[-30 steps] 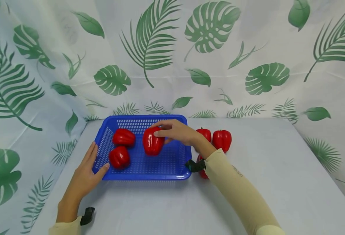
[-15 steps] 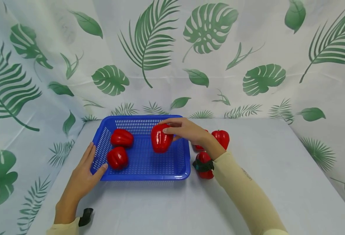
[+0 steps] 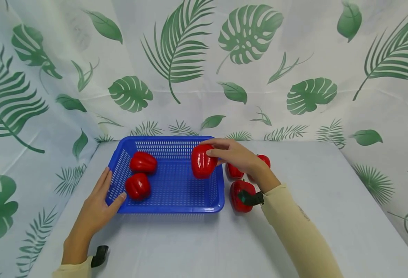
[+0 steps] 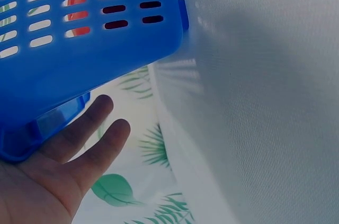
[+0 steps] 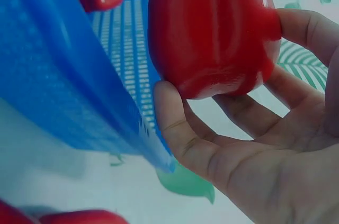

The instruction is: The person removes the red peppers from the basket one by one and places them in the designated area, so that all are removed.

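My right hand point(image 3: 236, 156) holds a red bell pepper point(image 3: 202, 163) above the right part of the blue plastic basket point(image 3: 169, 210). Up close in the right wrist view, thumb and fingers grip the bell pepper point(image 5: 212, 33) around its lower end. Two more bell peppers, one behind point(image 3: 143, 162) and one in front point(image 3: 137, 187), lie at the left inside the basket. At the basket's left rim rests my left hand point(image 3: 94, 212), its fingers straight along the outside and its thumb over the near corner. The left wrist view shows these fingers point(image 4: 106, 150) extended under the rim.
Right of the basket, bell peppers stand on the white table point(image 3: 176, 247): one in front point(image 3: 242, 196), one behind point(image 3: 235, 171), and another point(image 3: 264, 159) partly hidden by my right arm. A leaf-patterned curtain point(image 3: 190, 69) closes off the back and sides.
My right hand has carried the bell pepper to the right, from the basket's middle to near its right rim. The left hand stays at the left rim.
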Demonstrator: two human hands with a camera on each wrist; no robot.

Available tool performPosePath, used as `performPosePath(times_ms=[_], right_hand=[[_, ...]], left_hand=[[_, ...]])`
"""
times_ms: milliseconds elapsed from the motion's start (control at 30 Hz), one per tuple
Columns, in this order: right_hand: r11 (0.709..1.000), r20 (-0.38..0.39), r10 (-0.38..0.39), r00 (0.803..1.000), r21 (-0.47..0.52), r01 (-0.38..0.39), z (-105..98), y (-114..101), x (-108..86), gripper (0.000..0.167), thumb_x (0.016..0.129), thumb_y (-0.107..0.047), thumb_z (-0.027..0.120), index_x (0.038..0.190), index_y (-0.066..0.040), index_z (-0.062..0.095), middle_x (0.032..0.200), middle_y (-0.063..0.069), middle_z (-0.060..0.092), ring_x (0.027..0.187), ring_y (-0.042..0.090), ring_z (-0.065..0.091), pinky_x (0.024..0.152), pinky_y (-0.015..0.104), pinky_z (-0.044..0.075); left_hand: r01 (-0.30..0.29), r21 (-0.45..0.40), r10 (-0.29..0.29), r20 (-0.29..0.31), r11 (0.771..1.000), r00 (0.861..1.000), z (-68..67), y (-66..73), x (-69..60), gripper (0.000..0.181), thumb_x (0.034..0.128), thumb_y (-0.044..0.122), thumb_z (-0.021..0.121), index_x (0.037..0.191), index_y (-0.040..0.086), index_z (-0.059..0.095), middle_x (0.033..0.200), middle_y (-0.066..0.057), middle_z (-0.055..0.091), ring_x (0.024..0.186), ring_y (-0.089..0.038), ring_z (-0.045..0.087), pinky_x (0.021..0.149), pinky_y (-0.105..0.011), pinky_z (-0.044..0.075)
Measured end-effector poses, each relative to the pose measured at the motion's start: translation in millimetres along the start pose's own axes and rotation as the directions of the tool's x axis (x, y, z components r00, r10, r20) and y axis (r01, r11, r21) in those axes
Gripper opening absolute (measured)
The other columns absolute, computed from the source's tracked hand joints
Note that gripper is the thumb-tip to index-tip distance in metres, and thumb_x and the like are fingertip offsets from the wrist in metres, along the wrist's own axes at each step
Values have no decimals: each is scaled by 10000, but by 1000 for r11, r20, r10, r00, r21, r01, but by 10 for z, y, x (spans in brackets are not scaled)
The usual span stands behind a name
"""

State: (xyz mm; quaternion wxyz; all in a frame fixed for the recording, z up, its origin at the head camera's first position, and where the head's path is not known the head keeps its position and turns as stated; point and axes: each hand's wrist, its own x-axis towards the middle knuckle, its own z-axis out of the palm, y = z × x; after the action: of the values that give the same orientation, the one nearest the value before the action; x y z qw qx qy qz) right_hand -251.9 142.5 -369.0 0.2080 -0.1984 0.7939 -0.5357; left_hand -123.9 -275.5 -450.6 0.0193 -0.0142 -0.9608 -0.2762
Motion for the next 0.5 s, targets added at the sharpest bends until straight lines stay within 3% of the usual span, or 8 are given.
performPosePath(times_ms=[500], right_hand=[[999,-86,-10,996,48,14,-275,152,-282,522,1019,-217,717,1527,-147,615,1462,135,617,1339,382,572,1030,648,534]], left_hand=[[-11,6,11,-2,1000,1000,2,-2,-4,947,1046,409,632,1697,-16,93,1775,-230,38,1558,-567,183,1102,-797,301]])
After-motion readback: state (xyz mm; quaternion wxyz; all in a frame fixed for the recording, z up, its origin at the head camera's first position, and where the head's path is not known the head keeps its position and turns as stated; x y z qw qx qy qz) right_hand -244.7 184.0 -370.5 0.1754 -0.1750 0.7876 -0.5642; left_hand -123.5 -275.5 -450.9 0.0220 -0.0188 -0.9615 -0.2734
